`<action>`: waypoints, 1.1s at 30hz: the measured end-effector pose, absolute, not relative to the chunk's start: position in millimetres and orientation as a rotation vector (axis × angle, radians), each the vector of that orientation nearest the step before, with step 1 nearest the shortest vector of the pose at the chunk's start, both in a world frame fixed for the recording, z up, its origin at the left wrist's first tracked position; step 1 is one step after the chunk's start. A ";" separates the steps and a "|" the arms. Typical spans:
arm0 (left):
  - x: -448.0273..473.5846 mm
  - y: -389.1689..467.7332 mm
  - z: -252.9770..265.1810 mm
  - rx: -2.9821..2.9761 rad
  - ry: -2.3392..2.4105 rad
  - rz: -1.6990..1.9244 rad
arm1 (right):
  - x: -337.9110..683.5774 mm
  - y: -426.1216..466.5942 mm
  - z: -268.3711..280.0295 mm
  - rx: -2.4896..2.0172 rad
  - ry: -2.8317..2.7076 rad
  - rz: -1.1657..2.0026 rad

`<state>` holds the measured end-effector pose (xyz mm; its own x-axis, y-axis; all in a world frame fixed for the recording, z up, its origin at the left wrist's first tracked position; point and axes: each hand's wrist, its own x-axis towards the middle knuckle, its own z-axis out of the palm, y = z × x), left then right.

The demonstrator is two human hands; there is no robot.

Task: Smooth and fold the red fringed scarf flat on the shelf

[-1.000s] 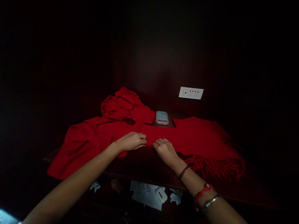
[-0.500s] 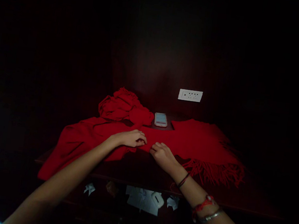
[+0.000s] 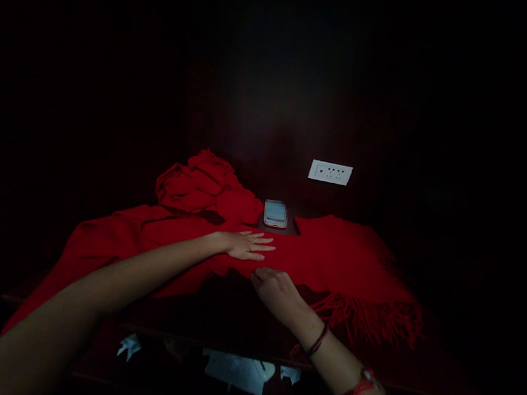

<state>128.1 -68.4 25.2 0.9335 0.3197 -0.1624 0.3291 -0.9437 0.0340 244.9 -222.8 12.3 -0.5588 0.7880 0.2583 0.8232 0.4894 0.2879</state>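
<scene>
A red fringed scarf (image 3: 340,255) lies across a dark table, spread flat on the right with its tassels toward me. On the left the red cloth is loosely rumpled, and a bunched heap (image 3: 202,187) rises behind it. My left hand (image 3: 248,247) presses flat on the scarf's middle with its fingers spread. Close in front of it, my right hand (image 3: 275,292) has its fingers closed together at the scarf's near edge, pinching the cloth. The fingertips are partly hidden.
Behind the scarf a lit phone (image 3: 275,214) lies face up. A white power socket (image 3: 330,172) is on the dark wall. Below the table edge, crumpled white papers (image 3: 130,346) and a larger white sheet (image 3: 237,374) lie on a lower shelf.
My left hand has gone from curled fingers to lying flat and spread on the scarf. The right hand has shifted slightly toward me along the near edge. The view has tilted a little.
</scene>
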 end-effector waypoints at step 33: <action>130.4 -62.5 28.7 3.044 0.418 0.002 | 281.9 -221.2 32.6 -1.522 -2.366 -0.279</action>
